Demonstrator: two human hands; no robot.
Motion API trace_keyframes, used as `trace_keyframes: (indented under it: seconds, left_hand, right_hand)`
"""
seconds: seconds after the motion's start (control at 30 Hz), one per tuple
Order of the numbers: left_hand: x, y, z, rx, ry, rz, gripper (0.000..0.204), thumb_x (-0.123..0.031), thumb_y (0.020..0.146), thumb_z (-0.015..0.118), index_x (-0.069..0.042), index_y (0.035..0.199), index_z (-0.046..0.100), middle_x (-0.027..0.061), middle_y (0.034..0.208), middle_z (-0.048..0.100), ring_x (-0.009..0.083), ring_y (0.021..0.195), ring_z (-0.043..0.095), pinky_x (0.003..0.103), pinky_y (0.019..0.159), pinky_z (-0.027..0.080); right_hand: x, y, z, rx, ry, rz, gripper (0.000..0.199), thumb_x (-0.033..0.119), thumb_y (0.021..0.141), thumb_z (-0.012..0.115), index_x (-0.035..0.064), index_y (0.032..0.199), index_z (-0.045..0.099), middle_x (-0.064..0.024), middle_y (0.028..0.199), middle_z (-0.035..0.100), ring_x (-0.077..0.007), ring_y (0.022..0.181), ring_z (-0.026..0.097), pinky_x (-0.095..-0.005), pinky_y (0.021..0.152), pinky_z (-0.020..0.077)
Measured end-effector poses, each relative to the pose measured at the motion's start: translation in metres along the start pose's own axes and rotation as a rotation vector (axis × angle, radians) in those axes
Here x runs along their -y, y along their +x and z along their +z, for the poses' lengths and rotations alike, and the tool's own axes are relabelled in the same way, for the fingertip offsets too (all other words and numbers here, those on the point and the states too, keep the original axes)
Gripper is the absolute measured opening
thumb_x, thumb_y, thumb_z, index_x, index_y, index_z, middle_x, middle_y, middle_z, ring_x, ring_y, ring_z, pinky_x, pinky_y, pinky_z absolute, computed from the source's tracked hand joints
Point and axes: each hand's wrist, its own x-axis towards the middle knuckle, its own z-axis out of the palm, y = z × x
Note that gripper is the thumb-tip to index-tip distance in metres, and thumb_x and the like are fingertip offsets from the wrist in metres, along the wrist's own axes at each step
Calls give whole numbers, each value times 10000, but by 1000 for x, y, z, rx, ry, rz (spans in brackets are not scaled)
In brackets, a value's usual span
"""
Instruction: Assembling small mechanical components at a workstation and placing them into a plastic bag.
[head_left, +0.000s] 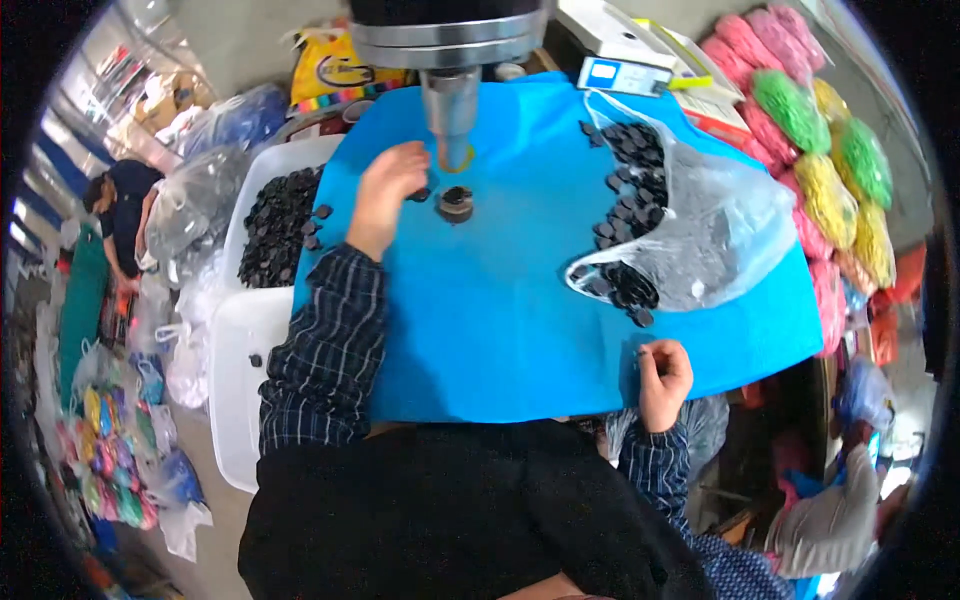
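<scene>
A machine press (450, 100) with a round metal head comes down from the top edge over a table covered with blue cloth (500, 330). Under its tip stands a small round metal die (456, 205) with a dark piece on it. Just left of the die, my left hand (388, 192) is closed, with a small black disc (418, 195) at its fingertips. Near the front right of the cloth my right hand (665, 380) is pinched; a tiny dark thing at its fingertips is too small to name. Above it, many black discs (635, 215) spill from a clear plastic bag (725, 225).
Left of the table sit a white bin (240, 235) heaped with black discs and another white bin (232, 400). Boxes (625, 55) stand at the back. Bagged pink, green and yellow goods (830, 200) line the right. Another person (128, 215) is at far left.
</scene>
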Motion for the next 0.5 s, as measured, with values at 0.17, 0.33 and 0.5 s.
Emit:
trace_keyframes:
  seconds: [0.17, 0.33, 0.5]
  left_hand:
    - [11, 3, 22, 47, 381, 90, 504, -148, 809, 704, -27, 1256, 503, 89, 1137, 580, 209, 1103, 537, 355, 912, 452]
    - [6, 10, 44, -28, 413, 138, 543, -220, 753, 768, -13, 1191, 523, 131, 1061, 599, 258, 1041, 562, 377, 874, 456]
    - [1, 16, 61, -139, 477, 221, 479, -184, 737, 765, -12, 1119, 531, 138, 986, 619, 279, 930, 603, 388, 799, 481]
  right_hand:
    - [2, 11, 7, 29, 181, 124, 106, -75, 815, 610, 21, 846, 575, -11, 826, 596, -76, 717, 530, -213, 648, 431]
    - [9, 29, 20, 145, 160, 21, 93, -54, 854, 590, 32, 880, 567, 17, 808, 573, -46, 697, 490, -180, 620, 385]
    - [15, 38, 32, 204, 154, -28, 93, -61, 850, 582, 26, 877, 570, 2, 825, 582, -49, 708, 498, -182, 621, 390]
